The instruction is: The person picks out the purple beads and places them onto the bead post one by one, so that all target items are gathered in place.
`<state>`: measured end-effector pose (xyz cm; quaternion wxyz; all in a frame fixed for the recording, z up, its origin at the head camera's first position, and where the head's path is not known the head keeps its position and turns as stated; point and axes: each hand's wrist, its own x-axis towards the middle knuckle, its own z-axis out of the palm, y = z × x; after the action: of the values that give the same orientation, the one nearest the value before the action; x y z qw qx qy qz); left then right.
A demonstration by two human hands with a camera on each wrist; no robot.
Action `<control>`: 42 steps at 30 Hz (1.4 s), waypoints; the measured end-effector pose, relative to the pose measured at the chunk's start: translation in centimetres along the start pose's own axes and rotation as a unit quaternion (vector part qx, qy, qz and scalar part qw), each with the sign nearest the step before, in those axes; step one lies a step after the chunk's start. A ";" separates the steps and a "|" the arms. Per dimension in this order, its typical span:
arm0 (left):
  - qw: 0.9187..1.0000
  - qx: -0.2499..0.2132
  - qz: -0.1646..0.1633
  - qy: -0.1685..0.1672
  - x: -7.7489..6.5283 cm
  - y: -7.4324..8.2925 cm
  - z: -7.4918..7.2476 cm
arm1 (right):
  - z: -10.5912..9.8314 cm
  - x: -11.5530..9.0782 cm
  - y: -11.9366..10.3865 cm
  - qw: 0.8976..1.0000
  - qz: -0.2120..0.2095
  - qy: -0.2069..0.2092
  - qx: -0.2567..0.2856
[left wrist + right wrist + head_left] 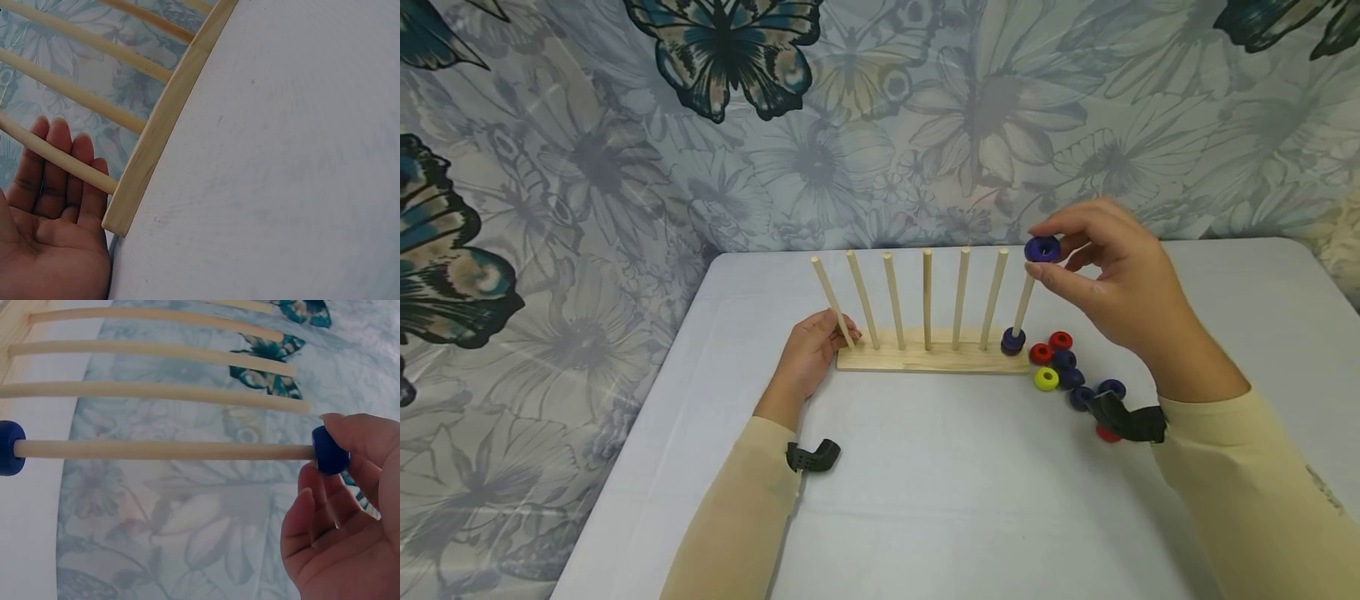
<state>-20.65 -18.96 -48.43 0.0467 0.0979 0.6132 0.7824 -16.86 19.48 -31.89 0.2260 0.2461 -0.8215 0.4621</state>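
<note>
Seven pegs in one base, set lengthwise across the worktop. Blue ring at the tip of the rightmost peg, pinched by its edge between thumb and fingers of the right hand, probably to leave the hole free. Lower on the same peg, blue piece near the base. Beside it, loose rings, conveniently close to the right hand. Behind the leftmost peg, left hand with fingers nearly straight, perhaps for steadying; impossible to tell whether touching.

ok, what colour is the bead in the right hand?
Blue; the bead in the right hand shows best in the right wrist view.
</note>
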 end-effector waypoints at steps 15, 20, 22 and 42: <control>1.000 0.001 0.000 0.000 -0.1 0.2 0.2 | -0.2 0.1 0.3 1.000 0.009 -0.013 -0.009; 1.000 -0.001 0.001 -0.003 -0.1 0.2 0.2 | -0.1 0.1 0.7 1.000 0.026 -0.014 -0.009; 1.000 -0.004 0.001 -0.003 -0.1 0.1 0.2 | -0.1 0.1 0.7 0.999 0.030 -0.013 -0.011; 1.000 -0.004 0.000 0.003 -0.2 0.1 0.1 | -1.3 -0.8 0.2 0.994 0.071 -0.008 0.081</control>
<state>-20.47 -18.89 -48.33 0.0451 0.0949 0.6103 0.7851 -16.20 20.90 -31.91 0.1654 0.2081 -0.7984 0.5403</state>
